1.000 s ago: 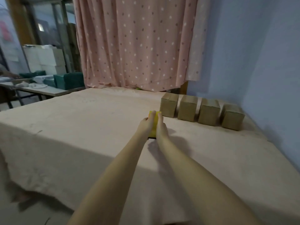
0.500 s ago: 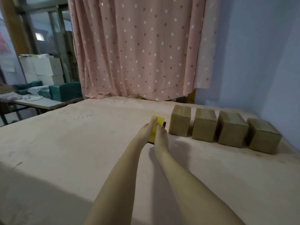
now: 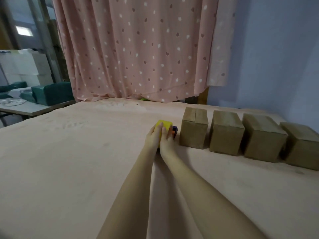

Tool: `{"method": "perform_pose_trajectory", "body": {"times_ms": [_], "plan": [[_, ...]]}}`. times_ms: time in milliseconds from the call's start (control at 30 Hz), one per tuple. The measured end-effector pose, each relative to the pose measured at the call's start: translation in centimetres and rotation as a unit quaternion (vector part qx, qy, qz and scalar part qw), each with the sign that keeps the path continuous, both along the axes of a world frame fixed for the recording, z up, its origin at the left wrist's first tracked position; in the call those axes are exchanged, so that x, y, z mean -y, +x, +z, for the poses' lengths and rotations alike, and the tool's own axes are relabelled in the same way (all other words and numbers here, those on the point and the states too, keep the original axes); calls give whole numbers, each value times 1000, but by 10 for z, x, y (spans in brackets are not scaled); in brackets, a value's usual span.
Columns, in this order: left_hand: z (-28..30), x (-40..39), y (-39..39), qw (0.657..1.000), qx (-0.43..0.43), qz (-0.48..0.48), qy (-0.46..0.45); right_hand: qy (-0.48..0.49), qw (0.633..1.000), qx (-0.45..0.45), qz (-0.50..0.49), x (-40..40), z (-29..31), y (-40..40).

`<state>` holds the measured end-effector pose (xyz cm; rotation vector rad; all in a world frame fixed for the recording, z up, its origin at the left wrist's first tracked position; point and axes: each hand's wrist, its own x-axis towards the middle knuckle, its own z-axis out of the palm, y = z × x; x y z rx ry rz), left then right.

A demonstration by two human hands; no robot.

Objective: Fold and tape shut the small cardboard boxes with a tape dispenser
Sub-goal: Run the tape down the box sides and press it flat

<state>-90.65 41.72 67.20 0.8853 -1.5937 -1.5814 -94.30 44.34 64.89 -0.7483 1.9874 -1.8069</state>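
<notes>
Four cardboard boxes (image 3: 250, 133) stand folded in row. Your left hand (image 3: 152, 138) and right hand (image 3: 166, 140) both grip tape dispenser (image 3: 164, 129); taping seems left.

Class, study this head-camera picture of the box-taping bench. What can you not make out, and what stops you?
- Tape dispenser: its body is mostly hidden by the left hand and right hand.
- Rightmost box: cut off by the right edge.
- Tape on the four boxes: too faint to tell.
- Items on the side table: too small.

4 cardboard boxes (image 3: 226, 133) wall the right; table (image 3: 69, 152) leftward lies open.
</notes>
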Motion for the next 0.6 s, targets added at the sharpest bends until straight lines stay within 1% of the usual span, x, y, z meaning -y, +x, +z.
{"method": "perform_pose_trajectory", "body": {"times_ms": [67,133,300,400,500,600], "plan": [[-3,5,-4,1000,-20,5,4,22,999,-14,-19,8,1,-5],[-1,10,-10,1000,-28,0,8,22,999,-16,-19,3,14,-9],[4,24,-27,1000,-7,-21,0,102,995,-19,3,9,23,-35],[4,29,-37,1000,-8,-20,4,129,991,-17,4,12,28,-41],[3,36,-46,1000,-6,-22,-7,138,990,-17,12,16,30,-48],[3,43,-53,999,26,-13,-44,139,990,-21,13,21,29,-53]]}}
